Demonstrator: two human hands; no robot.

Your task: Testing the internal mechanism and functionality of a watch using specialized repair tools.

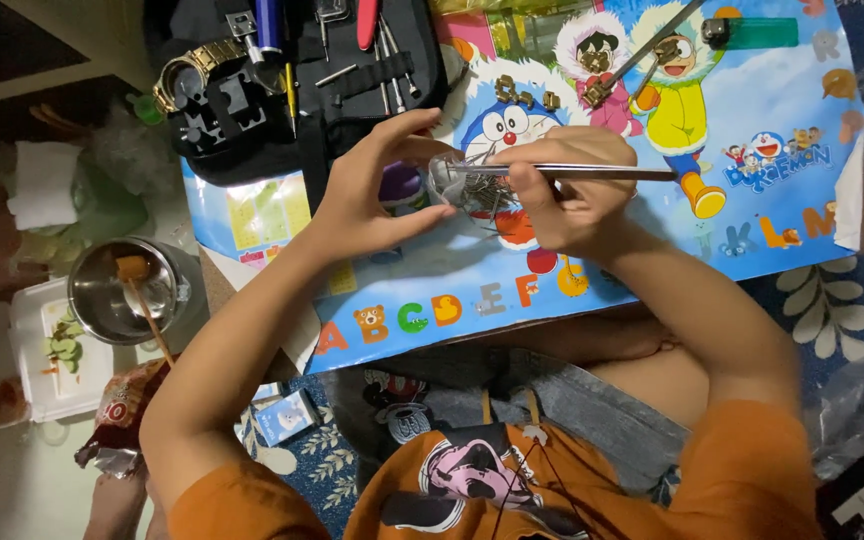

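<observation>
Below the orange-shirted person's chest, the left hand [377, 190] cups a small clear plastic bag of metal pins [467, 185], while the right hand [567, 195], touching the bag's right side, grips long steel tweezers [572, 172] lying level, tips pointing left into it.

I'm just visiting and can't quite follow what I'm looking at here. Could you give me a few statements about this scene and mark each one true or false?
1. The right hand holds a thin metal tool. True.
2. The left hand rests flat on the floor. False: it is raised, curled around a small clear bag of metal pins.
3. A gold watch lies on the black tool case. True.
4. The cartoon mat is plain grey. False: it is bright blue with cartoon figures and coloured letters.
5. The steel cup stands on the mat. False: it stands off it, to the left.
</observation>
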